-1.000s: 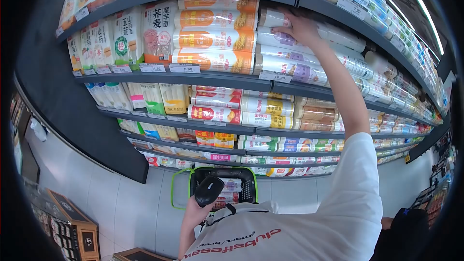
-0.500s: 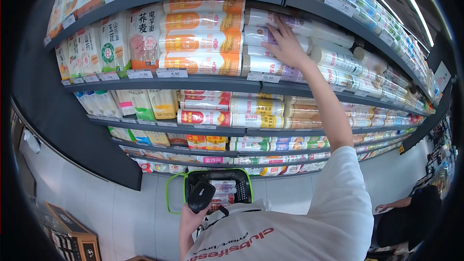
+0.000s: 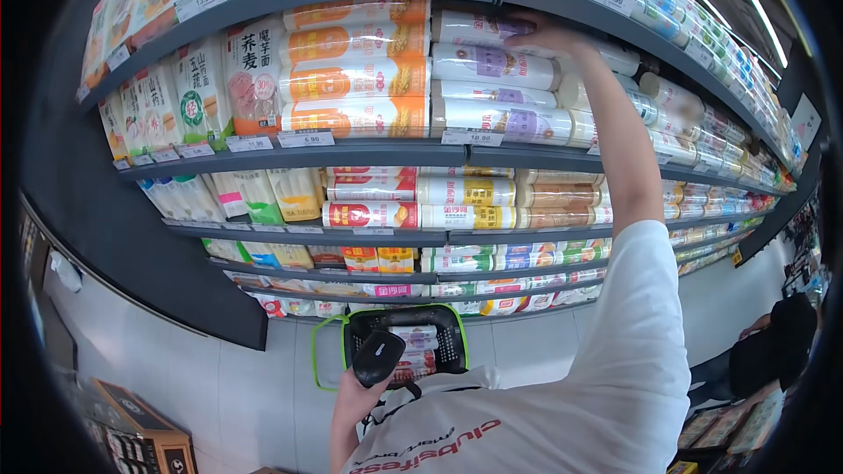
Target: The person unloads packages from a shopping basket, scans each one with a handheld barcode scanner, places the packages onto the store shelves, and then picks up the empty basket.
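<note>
My right hand [image 3: 549,38] is up in the shelf, closed around the right part of the top noodle pack [image 3: 470,28]. That pack is a clear roll with a white and purple label, and some of my fingers are hidden behind it. Similar noodle packs [image 3: 496,68] lie stacked beneath it. Low down at the front, my left hand [image 3: 354,404] is wrapped round a black handheld device [image 3: 379,357], which looks like a barcode scanner. Below and behind the device, a black shopping basket [image 3: 454,333] with a green rim stands on the floor, holding several noodle packs [image 3: 414,333].
Orange-labelled noodle packs [image 3: 351,79] and upright noodle bags [image 3: 255,83] fill the shelf to the left. The grey shelf edge [image 3: 378,156] carries price tags. Another person [image 3: 773,347] in dark clothes is at the right. A wooden display stand [image 3: 145,421] is at lower left.
My right hand has gone from lying spread over the purple-labelled packs to closing on the top one, a little up and to the right. The left hand still holds the device.
</note>
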